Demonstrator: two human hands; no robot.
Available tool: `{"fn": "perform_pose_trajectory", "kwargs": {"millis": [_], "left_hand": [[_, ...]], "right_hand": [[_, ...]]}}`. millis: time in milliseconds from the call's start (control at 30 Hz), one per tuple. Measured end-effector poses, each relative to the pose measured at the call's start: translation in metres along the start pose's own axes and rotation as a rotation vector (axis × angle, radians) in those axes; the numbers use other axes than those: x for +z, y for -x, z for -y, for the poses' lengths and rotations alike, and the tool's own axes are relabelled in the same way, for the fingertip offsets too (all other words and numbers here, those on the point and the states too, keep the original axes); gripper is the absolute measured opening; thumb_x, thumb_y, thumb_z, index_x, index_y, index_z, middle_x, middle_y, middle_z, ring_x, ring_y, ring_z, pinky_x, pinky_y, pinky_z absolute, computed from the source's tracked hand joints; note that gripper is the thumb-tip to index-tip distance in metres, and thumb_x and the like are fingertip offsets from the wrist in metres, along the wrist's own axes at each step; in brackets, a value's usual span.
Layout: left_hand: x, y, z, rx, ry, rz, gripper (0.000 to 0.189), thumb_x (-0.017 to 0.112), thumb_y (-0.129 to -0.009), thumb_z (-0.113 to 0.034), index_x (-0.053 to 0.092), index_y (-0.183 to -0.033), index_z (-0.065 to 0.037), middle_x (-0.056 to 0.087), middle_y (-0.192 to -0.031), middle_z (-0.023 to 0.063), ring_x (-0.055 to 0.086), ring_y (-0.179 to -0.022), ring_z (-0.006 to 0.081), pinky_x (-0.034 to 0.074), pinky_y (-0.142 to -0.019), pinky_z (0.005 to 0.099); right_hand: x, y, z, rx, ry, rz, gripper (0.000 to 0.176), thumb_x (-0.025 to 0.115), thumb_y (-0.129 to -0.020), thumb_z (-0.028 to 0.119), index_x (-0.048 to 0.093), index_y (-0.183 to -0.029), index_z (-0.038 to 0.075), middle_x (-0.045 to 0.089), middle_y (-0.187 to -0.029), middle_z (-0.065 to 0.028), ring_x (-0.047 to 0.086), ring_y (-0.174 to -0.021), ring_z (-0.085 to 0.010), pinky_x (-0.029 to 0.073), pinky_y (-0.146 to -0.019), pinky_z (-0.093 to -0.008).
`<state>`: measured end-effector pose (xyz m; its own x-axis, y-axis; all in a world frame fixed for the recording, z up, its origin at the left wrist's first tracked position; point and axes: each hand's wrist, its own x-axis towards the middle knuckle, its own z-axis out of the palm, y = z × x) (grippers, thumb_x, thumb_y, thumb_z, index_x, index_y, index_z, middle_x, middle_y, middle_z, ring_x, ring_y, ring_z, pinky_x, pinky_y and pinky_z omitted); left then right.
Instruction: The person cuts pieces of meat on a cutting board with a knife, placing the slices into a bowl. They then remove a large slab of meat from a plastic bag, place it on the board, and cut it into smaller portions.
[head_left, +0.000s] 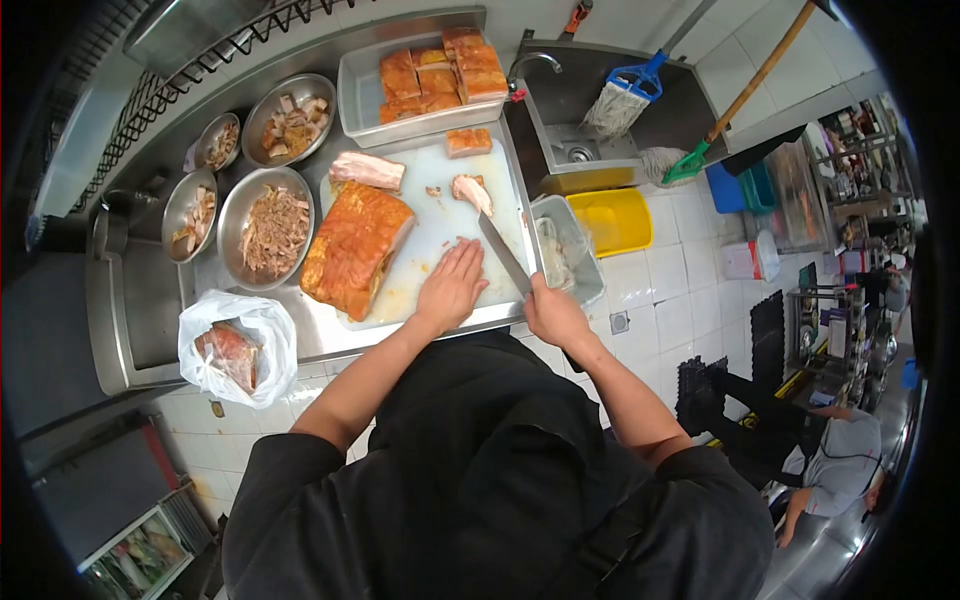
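Note:
My left hand (454, 287) lies flat, fingers stretched out, on the white cutting board (415, 250). In my right hand (556, 316) is the handle of a knife (504, 254), its blade slanting over the board's right side. The blade's tip is by a small piece of meat (472, 192). A large slab of roasted meat with orange skin (355, 248) sits left of my left hand. Behind the slab lies a pale strip of meat (367, 171). One small skin-topped block (468, 142) rests at the board's far edge.
A tray (420, 130) of meat blocks stands behind the board. Metal bowls of meat, one with shredded meat (275, 229), and a plastic bag (237, 350) are at left. A yellow tub (610, 222), a sink (578, 153) and mops are at right. Another person (840, 462) stands far right.

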<state>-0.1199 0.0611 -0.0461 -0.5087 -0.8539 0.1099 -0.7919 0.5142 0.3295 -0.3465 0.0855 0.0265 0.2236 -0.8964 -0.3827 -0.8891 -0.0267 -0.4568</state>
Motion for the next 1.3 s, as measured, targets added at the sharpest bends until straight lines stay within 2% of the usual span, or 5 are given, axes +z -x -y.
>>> {"fn": "perform_pose_trajectory", "kwargs": {"millis": [367, 433, 633, 967, 1300], "left_hand": [[-0.036, 0.002, 0.030, -0.197, 0.441, -0.164, 0.029, 0.061, -0.093, -0.010, 0.068, -0.121, -0.003, 0.059, -0.133, 0.0178, 0.053, -0.126, 0.0354, 0.045, -0.108, 0.0444], [-0.036, -0.001, 0.043, 0.048, 0.471, -0.067, 0.020, 0.063, -0.088, -0.005, 0.074, -0.105, -0.005, 0.066, -0.121, 0.0104, 0.059, -0.115, 0.0307, 0.051, -0.099, 0.0423], [-0.025, -0.007, 0.052, 0.231, 0.321, -0.101, 0.016, 0.066, -0.088, -0.008, 0.074, -0.102, -0.008, 0.068, -0.112, 0.0048, 0.064, -0.103, 0.0256, 0.057, -0.084, 0.0359], [-0.025, -0.010, 0.056, 0.289, 0.286, -0.121, 0.015, 0.066, -0.087, -0.007, 0.072, -0.100, -0.005, 0.067, -0.113, 0.0058, 0.064, -0.110, 0.0250, 0.054, -0.099, 0.0385], [-0.023, -0.010, 0.062, 0.295, 0.357, -0.096, 0.016, 0.069, -0.083, -0.007, 0.072, -0.099, -0.006, 0.067, -0.108, 0.0043, 0.064, -0.102, 0.0255, 0.058, -0.082, 0.0376]], "right_hand": [[-0.025, -0.012, 0.067, 0.015, 0.063, 0.127, 0.023, 0.051, -0.091, 0.011, 0.045, -0.110, -0.001, 0.069, -0.088, -0.0311, 0.070, -0.083, -0.0485, 0.054, -0.077, -0.0580], [-0.021, -0.015, 0.074, 0.036, 0.071, 0.158, 0.022, 0.049, -0.091, 0.009, 0.045, -0.110, -0.002, 0.069, -0.091, -0.0319, 0.070, -0.087, -0.0483, 0.054, -0.079, -0.0570], [0.009, -0.027, 0.079, 0.105, 0.015, 0.148, 0.019, 0.044, -0.095, 0.010, 0.045, -0.110, -0.002, 0.069, -0.094, -0.0332, 0.069, -0.090, -0.0496, 0.053, -0.081, -0.0571], [0.035, -0.043, 0.078, 0.112, -0.067, 0.074, 0.022, 0.045, -0.097, 0.012, 0.043, -0.113, -0.002, 0.067, -0.093, -0.0355, 0.067, -0.091, -0.0504, 0.052, -0.081, -0.0593], [0.006, -0.031, 0.097, 0.111, -0.076, 0.126, 0.027, 0.045, -0.100, 0.018, 0.044, -0.115, -0.004, 0.068, -0.090, -0.0338, 0.067, -0.087, -0.0515, 0.051, -0.081, -0.0600]]}}
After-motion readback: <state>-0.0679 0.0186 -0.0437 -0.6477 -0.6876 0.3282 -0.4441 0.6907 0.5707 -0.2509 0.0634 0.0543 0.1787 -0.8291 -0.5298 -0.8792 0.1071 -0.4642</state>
